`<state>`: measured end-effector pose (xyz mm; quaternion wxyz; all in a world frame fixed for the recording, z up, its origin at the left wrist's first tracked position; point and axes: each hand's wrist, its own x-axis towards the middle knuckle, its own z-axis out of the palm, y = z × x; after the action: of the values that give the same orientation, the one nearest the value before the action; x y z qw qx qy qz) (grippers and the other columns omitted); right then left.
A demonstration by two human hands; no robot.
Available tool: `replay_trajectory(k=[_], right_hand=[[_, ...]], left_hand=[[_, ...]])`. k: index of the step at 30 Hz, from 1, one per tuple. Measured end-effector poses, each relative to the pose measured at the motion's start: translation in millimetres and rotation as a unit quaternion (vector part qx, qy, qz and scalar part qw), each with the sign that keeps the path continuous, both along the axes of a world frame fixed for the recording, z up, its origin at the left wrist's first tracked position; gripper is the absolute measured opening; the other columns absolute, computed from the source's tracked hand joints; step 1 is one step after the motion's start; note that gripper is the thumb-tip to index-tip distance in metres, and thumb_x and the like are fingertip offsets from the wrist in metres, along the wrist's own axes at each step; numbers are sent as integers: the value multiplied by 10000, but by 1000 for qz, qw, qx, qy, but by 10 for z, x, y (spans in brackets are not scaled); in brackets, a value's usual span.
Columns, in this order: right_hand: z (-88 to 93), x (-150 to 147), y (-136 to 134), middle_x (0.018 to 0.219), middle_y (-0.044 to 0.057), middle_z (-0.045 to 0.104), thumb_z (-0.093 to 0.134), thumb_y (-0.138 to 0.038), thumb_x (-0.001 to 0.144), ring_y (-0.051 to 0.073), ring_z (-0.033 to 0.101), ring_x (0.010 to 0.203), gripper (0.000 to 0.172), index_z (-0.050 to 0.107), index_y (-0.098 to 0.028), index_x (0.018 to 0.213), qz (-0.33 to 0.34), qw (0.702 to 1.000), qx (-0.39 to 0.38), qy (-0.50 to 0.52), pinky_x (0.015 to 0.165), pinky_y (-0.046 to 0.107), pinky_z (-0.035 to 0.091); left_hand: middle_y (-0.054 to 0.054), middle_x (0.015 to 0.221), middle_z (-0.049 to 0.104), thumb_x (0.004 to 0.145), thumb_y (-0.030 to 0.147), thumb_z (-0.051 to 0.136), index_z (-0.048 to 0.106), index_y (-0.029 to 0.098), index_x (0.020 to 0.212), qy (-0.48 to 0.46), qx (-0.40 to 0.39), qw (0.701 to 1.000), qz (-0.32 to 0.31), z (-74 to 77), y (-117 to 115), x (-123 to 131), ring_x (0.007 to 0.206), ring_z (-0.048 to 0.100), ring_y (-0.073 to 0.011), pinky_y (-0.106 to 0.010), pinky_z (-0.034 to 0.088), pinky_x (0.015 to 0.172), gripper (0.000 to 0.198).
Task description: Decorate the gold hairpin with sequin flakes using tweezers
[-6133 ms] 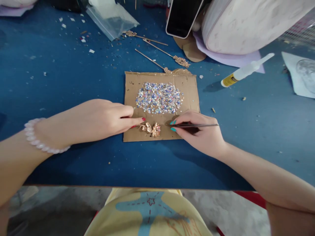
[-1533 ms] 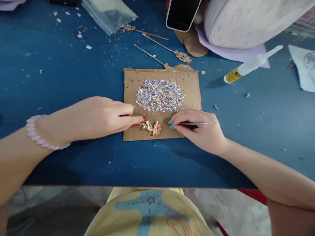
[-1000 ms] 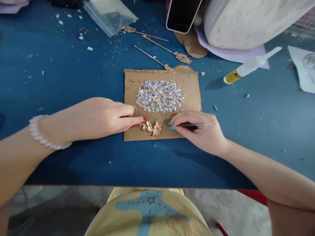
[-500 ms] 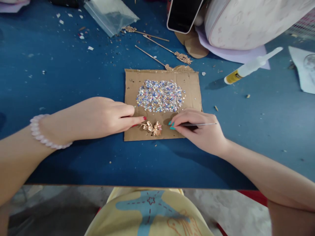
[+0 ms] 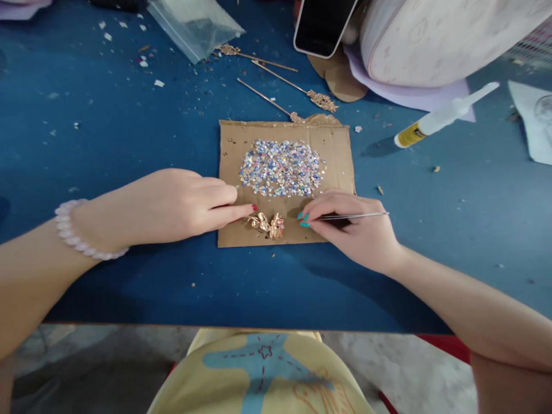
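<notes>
Tweezers have shifted slightly rightward, pinched in my right hand; my left hand lies at the ornament, whether gripping it I can't tell.

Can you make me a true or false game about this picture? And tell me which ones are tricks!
1. The right hand is holding a thin metal tool. True.
2. The bead bracelet is on the right arm. False: it is on the left arm.
3. The bottle with the yellow label is on the cardboard. False: it is on the blue table, to the right of the cardboard.
4. The pile of shiny bits is on the cardboard. True.
5. The golden flower piece is closer to the left hand than to the right hand. True.
6. The phone has a bright white screen. False: its screen is dark.
</notes>
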<state>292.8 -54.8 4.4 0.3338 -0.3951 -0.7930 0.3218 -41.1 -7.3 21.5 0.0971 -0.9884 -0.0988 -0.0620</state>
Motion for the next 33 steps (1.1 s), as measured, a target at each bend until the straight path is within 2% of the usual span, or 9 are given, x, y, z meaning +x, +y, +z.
replay_trajectory(k=[6,13,20,25,33], right_hand=[[27,-4,-14,898,25,823,727,-95,946,175,788,823,176,762,-242,857,-8,999,-25,33,727,293,638],[47,-41,-59,902,23,842,750,-51,935,166,794,822,194,778,-229,863,23,997,-16,68,741,286,656],[17,-59,-58,906,28,843,738,-56,958,172,799,844,191,774,-225,877,36,997,-12,62,759,300,664],[0,-71,-54,896,23,843,703,-63,993,170,795,833,212,763,-228,874,58,997,9,44,780,318,661],[-2,-69,-54,900,17,843,713,-54,985,170,796,836,214,762,-232,878,60,997,15,50,784,318,662]], left_hand=[[-28,861,717,1058,-15,361,750,241,1411,-15,-23,999,17,-23,-7,-2,706,623,-191,-315,391,597,584],[-26,896,740,1085,7,349,742,240,1399,-23,-4,1000,-1,-34,-37,40,755,663,-191,-317,427,615,555],[-40,894,739,1092,-1,365,741,146,1343,-48,31,998,-34,-33,-65,104,759,652,-194,-324,427,610,475],[-21,867,722,1102,10,362,743,180,1336,-41,31,998,-30,-27,-68,109,737,643,-184,-322,422,601,479],[-36,894,732,1092,6,379,723,147,1382,-35,29,998,-34,-45,-78,100,753,640,-194,-329,419,600,472]])
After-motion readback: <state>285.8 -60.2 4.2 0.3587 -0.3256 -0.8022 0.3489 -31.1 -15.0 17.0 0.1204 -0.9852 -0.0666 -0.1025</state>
